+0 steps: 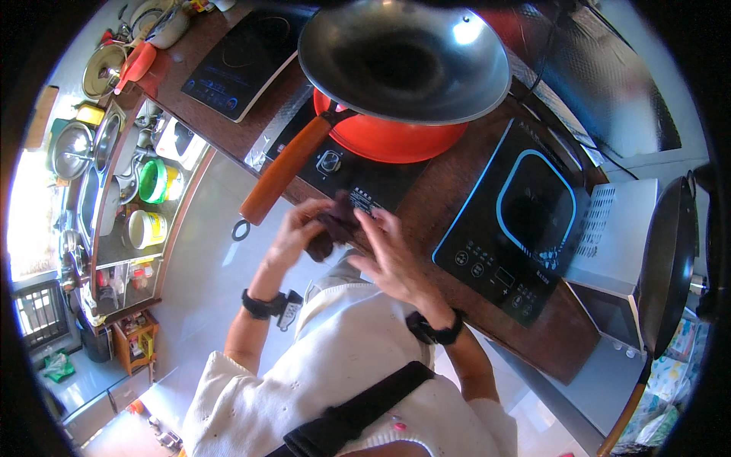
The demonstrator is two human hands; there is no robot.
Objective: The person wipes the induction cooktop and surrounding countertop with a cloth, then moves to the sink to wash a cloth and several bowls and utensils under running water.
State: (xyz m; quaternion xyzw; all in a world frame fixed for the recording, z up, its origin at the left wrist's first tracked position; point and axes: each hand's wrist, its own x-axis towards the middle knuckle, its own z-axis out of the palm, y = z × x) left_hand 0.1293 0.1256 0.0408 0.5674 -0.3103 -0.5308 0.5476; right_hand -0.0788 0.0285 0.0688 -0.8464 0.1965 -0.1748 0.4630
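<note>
My left hand (298,225) grips a dark, crumpled cloth (338,220) in front of the counter's edge. Beside it, my right hand (391,251) has its fingers spread; whether a fingertip touches the cloth cannot be told. Just beyond both hands is a black cooktop (320,168) with a round control. A red pan (400,140) stands on it, and a steel wok (402,63) sits over that pan. The wok's wooden handle (285,171) slants toward me, past the counter edge, left of my left hand, ending in a metal ring.
Induction cooktops lie at the right (508,223) and the back left (245,63). A white microwave oven (608,251) and an upright dark frying pan (668,268) flank the right side. An open shelf (128,228) with tubs and lids stands left. Cables (605,154) run behind the counter.
</note>
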